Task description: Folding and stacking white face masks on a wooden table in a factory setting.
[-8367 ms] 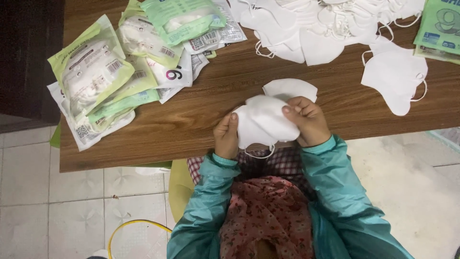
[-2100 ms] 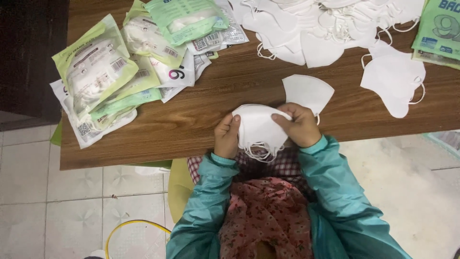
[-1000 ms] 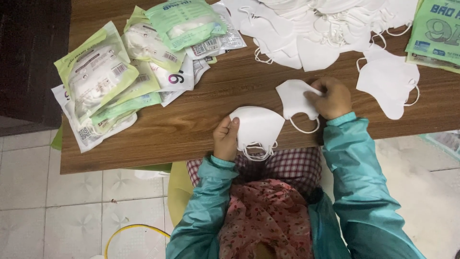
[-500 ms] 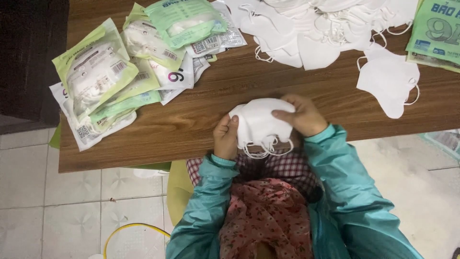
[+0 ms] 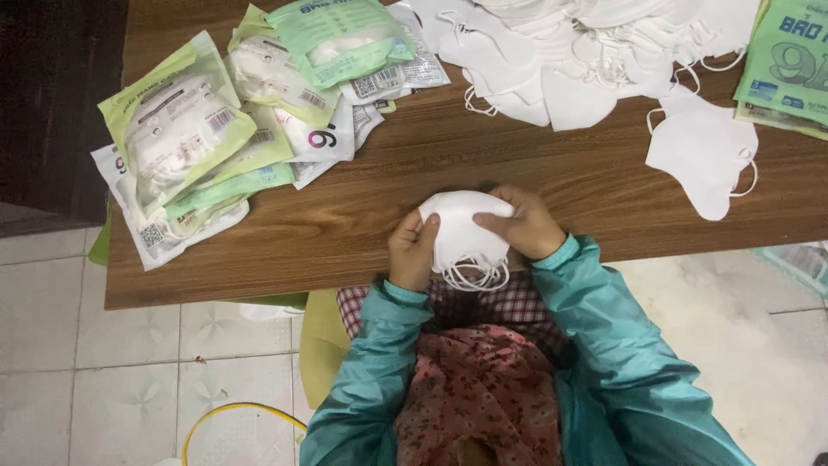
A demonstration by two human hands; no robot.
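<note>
Both the left hand point(image 5: 412, 250) and the right hand point(image 5: 522, 226) are closed on a small stack of white face masks point(image 5: 461, 231) held at the near edge of the wooden table point(image 5: 448, 155), with sealed green mask packets point(image 5: 198, 138) lying to the left and a loose mask pile point(image 5: 586, 43) beyond.

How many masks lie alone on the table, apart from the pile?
1: a single white mask right of the pile, on the table. More are bunched between both hands.
</note>
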